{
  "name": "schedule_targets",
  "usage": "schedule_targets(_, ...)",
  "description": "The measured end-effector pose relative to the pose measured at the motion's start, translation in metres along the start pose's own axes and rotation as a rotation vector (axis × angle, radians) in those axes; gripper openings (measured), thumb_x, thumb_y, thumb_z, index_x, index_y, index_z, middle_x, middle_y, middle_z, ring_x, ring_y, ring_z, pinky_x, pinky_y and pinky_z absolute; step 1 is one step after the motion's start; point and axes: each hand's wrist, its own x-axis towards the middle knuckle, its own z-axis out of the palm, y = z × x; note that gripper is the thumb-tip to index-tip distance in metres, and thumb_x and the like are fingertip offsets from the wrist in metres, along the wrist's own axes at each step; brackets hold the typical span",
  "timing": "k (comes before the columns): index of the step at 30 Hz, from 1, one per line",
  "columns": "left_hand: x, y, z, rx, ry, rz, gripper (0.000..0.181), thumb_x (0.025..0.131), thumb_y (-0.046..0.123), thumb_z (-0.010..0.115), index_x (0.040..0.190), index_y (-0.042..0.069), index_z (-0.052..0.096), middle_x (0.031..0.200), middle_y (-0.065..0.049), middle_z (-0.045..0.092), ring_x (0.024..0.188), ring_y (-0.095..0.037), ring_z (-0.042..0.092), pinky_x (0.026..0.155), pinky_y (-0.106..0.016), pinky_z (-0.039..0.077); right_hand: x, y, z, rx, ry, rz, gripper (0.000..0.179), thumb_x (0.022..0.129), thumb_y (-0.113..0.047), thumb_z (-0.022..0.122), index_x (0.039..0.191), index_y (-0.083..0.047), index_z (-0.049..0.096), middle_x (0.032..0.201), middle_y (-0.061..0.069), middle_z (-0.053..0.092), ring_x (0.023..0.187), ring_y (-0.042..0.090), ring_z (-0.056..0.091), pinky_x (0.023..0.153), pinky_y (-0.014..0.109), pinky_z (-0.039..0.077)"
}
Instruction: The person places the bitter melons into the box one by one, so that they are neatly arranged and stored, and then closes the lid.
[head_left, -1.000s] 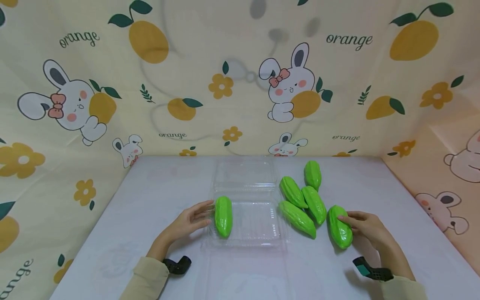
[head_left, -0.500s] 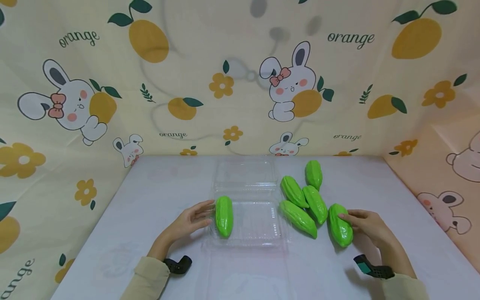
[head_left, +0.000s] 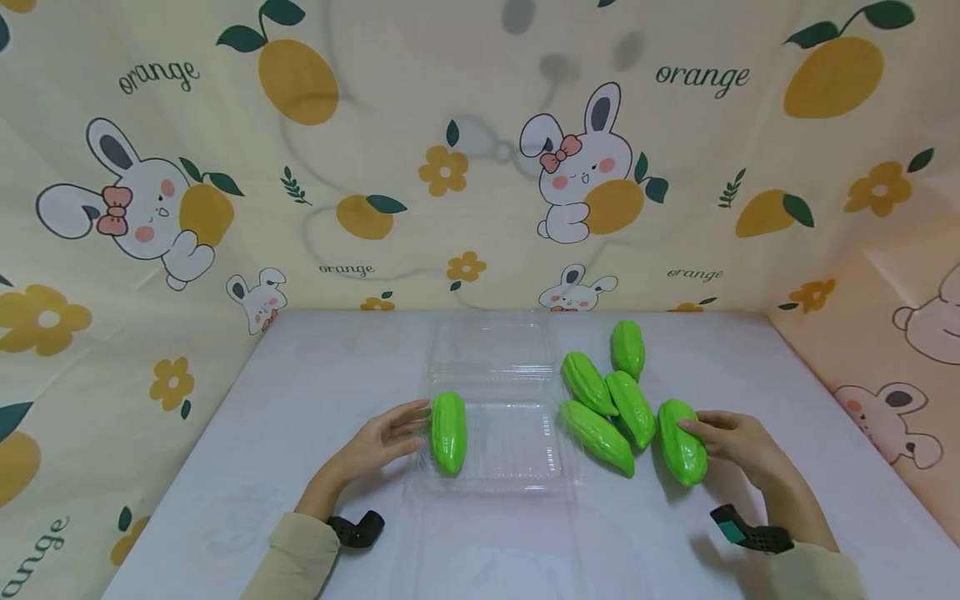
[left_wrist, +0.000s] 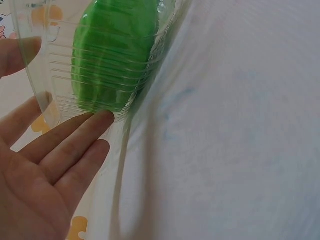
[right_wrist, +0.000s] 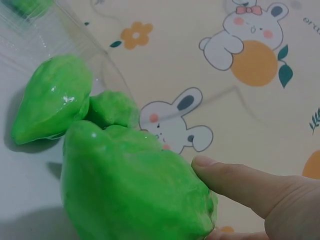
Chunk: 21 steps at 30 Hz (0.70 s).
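Glossy bright-green oblong vegetables [head_left: 682, 442]; colourless clear plastic box [head_left: 517, 446]; white worktop [head_left: 345, 358]; beige cloth sleeves [head_left: 294, 557]; cream fabric backdrop [head_left: 427, 58] at top, printed with white rabbits [head_left: 563, 222] and yellow-orange fruit [head_left: 297, 82].

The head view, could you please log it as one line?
right hand: holds glossy green ridged vegetable; left hand: at clear plastic box; in box: one matching vegetable; to the right: four more vegetables
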Motion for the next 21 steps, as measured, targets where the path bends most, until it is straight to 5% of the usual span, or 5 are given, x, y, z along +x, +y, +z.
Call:
schedule_targets(10, 0.000, -0.002, 0.000, 0.007, 0.004, -0.004, 0.062, 0.095, 0.021, 0.061, 0.148, 0.004, 0.034, 0.149, -0.025, 0.042, 0.135, -0.043, 0.046, 0.113, -0.054, 0.040, 0.000, -0.006, 0.000, -0.010, 0.012, -0.030, 0.082, 0.095, -0.049, 0.054, 0.142, 0.016, 0.032, 0.146, 0.038, 0.035, 0.102, 0.012, 0.062, 0.089, 0.034, 0.060)
schedule_targets(21, 0.000, -0.003, 0.000, -0.001, 0.003, -0.018, 0.062, 0.095, 0.022, 0.061, 0.149, 0.007, 0.034, 0.150, -0.024, 0.041, 0.135, -0.044, 0.045, 0.113, -0.055, 0.041, -0.003, -0.017, 0.004, -0.019, 0.011, -0.071, 0.081, 0.096, -0.048, 0.053, 0.142, 0.015, 0.032, 0.147, 0.037, 0.034, 0.121, 0.034, 0.056, 0.097, 0.042, 0.057)
